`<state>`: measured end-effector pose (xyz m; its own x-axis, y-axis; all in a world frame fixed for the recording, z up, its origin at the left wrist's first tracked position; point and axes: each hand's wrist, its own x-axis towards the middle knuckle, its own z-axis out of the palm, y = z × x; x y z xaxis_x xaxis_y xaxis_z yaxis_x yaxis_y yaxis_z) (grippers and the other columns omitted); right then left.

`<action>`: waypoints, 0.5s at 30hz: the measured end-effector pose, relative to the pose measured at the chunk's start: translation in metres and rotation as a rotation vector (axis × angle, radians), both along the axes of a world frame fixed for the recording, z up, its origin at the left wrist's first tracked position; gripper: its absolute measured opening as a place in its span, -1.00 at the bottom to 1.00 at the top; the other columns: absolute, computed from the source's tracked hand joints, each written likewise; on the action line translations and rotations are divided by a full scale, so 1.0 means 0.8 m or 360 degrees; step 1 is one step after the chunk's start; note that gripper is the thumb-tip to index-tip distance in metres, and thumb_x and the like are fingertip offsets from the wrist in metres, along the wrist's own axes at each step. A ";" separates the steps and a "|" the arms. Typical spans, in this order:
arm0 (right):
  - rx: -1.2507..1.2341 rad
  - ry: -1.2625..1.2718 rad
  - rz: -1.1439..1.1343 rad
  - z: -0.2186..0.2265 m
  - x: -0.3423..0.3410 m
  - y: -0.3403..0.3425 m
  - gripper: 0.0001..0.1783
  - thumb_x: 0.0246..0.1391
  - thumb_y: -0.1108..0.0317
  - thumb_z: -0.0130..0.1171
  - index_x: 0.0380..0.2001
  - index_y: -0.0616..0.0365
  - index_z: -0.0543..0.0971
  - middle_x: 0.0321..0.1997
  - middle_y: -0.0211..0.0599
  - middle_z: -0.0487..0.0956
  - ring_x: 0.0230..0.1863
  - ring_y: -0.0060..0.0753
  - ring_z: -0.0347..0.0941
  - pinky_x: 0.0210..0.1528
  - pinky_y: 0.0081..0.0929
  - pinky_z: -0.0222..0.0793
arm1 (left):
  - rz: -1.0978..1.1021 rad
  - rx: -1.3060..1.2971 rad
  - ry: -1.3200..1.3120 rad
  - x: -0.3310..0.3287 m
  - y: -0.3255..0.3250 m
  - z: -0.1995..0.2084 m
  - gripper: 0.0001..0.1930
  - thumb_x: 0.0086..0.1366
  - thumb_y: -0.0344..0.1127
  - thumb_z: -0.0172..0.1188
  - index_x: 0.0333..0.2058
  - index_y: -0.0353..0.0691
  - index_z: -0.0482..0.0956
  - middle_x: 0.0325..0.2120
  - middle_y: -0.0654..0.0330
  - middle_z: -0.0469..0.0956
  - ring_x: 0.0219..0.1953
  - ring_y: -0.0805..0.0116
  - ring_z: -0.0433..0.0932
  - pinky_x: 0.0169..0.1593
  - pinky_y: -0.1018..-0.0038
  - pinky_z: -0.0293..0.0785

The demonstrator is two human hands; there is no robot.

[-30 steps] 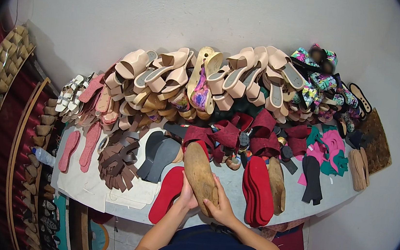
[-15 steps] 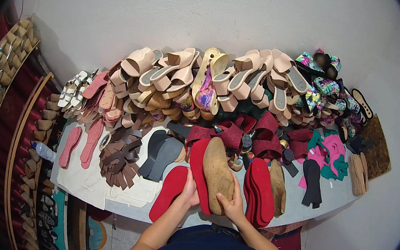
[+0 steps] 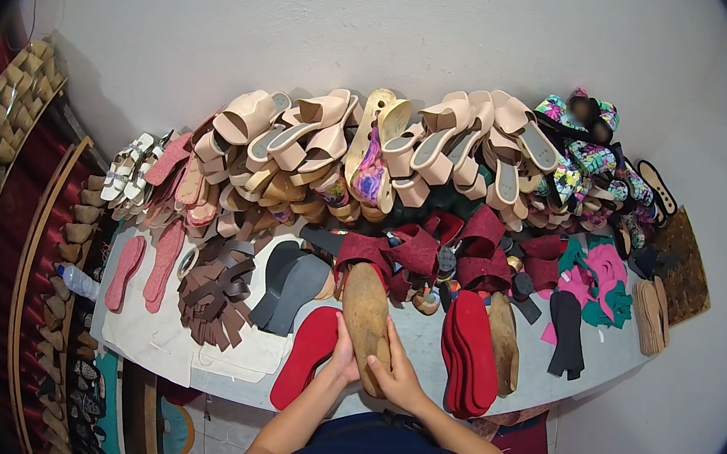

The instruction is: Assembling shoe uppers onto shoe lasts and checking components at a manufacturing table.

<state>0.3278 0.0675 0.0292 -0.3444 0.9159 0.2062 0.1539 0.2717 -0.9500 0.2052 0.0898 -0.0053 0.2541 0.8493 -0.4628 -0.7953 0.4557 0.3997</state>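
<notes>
A worn tan shoe last (image 3: 366, 316) is held sole up between my two hands, over the front of the table. Along its left edge curl the fingers of my left hand (image 3: 345, 355). My right hand (image 3: 397, 378) grips the near right side, its thumb lying across the last. The red sole seen with the last earlier is hidden now; I cannot tell whether it lies underneath. Left of my left hand is a single red sole (image 3: 308, 354). Right of my right hand lie stacked red soles (image 3: 469, 353), and a second shoe last (image 3: 504, 344) lies against them.
Beige heeled sandals (image 3: 452, 143) are heaped along the wall, with maroon uppers (image 3: 485, 249) before them. Brown strap pieces (image 3: 217, 287), dark grey soles (image 3: 289, 286) and pink soles (image 3: 164, 268) lie left. Black pieces (image 3: 568, 333) and tan soles (image 3: 651, 315) lie right. A shelf of lasts (image 3: 1, 131) stands left.
The red sole beside the last has gone out of sight. My hands have drawn together around the last, which has shifted left and stands straighter. My right hand has moved left.
</notes>
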 end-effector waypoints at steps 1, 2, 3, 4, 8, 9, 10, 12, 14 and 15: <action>0.0002 0.0022 0.0085 -0.001 0.001 0.007 -0.34 0.05 0.44 -0.11 0.16 0.32 -0.12 0.25 -0.04 -0.06 0.28 -0.24 -0.16 0.21 -0.43 -0.13 | 0.0082 -0.0023 0.0039 0.001 0.000 -0.002 -0.11 0.00 0.48 -0.52 0.03 -0.16 0.20 -0.09 0.08 0.33 -0.06 0.16 0.34 -0.03 0.22 0.30; -0.0148 0.0182 -0.0072 -0.003 0.002 0.020 -0.38 0.07 0.37 -0.11 0.14 0.32 -0.05 0.19 -0.01 0.04 0.14 -0.27 0.03 0.14 -0.46 -0.04 | 0.0087 -0.0025 0.0041 -0.006 -0.001 -0.010 -0.11 0.00 0.48 -0.52 0.03 -0.16 0.20 -0.09 0.08 0.33 -0.06 0.16 0.34 -0.03 0.22 0.30; -0.0293 0.0337 -0.0236 -0.003 0.005 0.037 -0.42 0.08 0.30 -0.11 0.12 0.33 0.03 0.14 0.01 0.15 0.00 -0.30 0.21 0.07 -0.50 0.05 | -0.0015 -0.0035 -0.0036 -0.014 -0.002 -0.017 -0.08 -0.04 0.51 -0.52 -0.01 -0.19 0.24 -0.17 0.07 0.36 -0.14 0.16 0.37 -0.09 0.21 0.33; -0.0383 0.0392 -0.0475 -0.013 0.013 0.064 -0.44 0.09 0.25 -0.10 0.09 0.34 0.08 0.08 -0.04 0.22 -0.08 -0.37 0.23 0.01 -0.53 0.09 | -0.0115 -0.0046 -0.0113 -0.019 -0.003 -0.025 -0.05 -0.07 0.54 -0.52 -0.06 -0.22 0.28 -0.25 0.07 0.40 -0.21 0.15 0.41 -0.15 0.20 0.36; -0.0520 0.0365 -0.1192 -0.073 0.052 0.182 -0.54 0.08 0.13 -0.08 -0.10 0.30 0.32 -0.22 -0.32 0.40 -0.21 -0.55 0.29 -0.13 -0.62 0.17 | -0.0297 -0.0030 -0.0457 -0.024 -0.005 -0.041 0.02 -0.10 0.56 -0.58 -0.04 -0.31 0.26 -0.25 0.00 0.40 -0.22 0.13 0.41 -0.13 0.23 0.36; -0.0717 0.0353 -0.0932 -0.051 0.047 0.191 -0.57 0.07 0.15 -0.06 -0.11 0.28 0.34 -0.25 -0.36 0.41 -0.23 -0.59 0.31 -0.15 -0.65 0.18 | -0.0272 -0.0031 -0.0452 -0.029 -0.009 -0.042 0.02 -0.10 0.56 -0.58 -0.04 -0.31 0.26 -0.25 0.00 0.40 -0.22 0.13 0.41 -0.13 0.23 0.36; -0.0906 0.0337 -0.0670 -0.030 0.041 0.199 -0.59 0.07 0.17 -0.04 -0.13 0.27 0.35 -0.28 -0.41 0.43 -0.26 -0.63 0.32 -0.18 -0.68 0.19 | -0.0278 -0.0038 -0.0363 -0.032 -0.013 -0.043 0.01 -0.09 0.55 -0.58 -0.05 -0.31 0.27 -0.26 0.01 0.40 -0.23 0.13 0.41 -0.14 0.24 0.37; -0.0711 0.0067 -0.0572 -0.036 0.051 0.227 -0.56 0.05 0.20 -0.01 -0.09 0.30 0.32 -0.28 -0.39 0.45 -0.26 -0.64 0.33 -0.17 -0.69 0.20 | -0.0343 -0.0039 -0.0281 -0.020 -0.013 -0.035 0.00 -0.08 0.54 -0.58 -0.06 -0.30 0.28 -0.28 0.02 0.41 -0.24 0.14 0.42 -0.15 0.25 0.37; -0.0526 -0.0205 -0.0427 -0.026 0.044 0.235 -0.53 0.04 0.23 0.02 -0.05 0.34 0.30 -0.28 -0.38 0.47 -0.25 -0.64 0.34 -0.16 -0.71 0.20 | -0.0339 -0.0217 -0.0144 -0.015 -0.017 -0.027 -0.02 -0.11 0.56 -0.54 -0.15 -0.29 0.33 -0.40 0.09 0.43 -0.35 0.19 0.44 -0.26 0.27 0.41; -0.0486 0.0302 -0.0117 0.005 0.025 0.222 -0.53 0.04 0.26 0.03 -0.03 0.33 0.28 -0.25 -0.40 0.45 -0.23 -0.66 0.33 -0.15 -0.73 0.19 | -0.0303 -0.0219 -0.0144 -0.019 -0.021 -0.029 -0.02 -0.11 0.56 -0.54 -0.15 -0.29 0.33 -0.40 0.09 0.43 -0.35 0.19 0.44 -0.26 0.27 0.41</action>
<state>0.3476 0.2449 0.0332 -0.2571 0.9660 -0.0265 -0.0243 -0.0338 -0.9991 0.1900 0.0730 -0.0283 0.4490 0.7126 -0.5391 -0.7196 0.6460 0.2546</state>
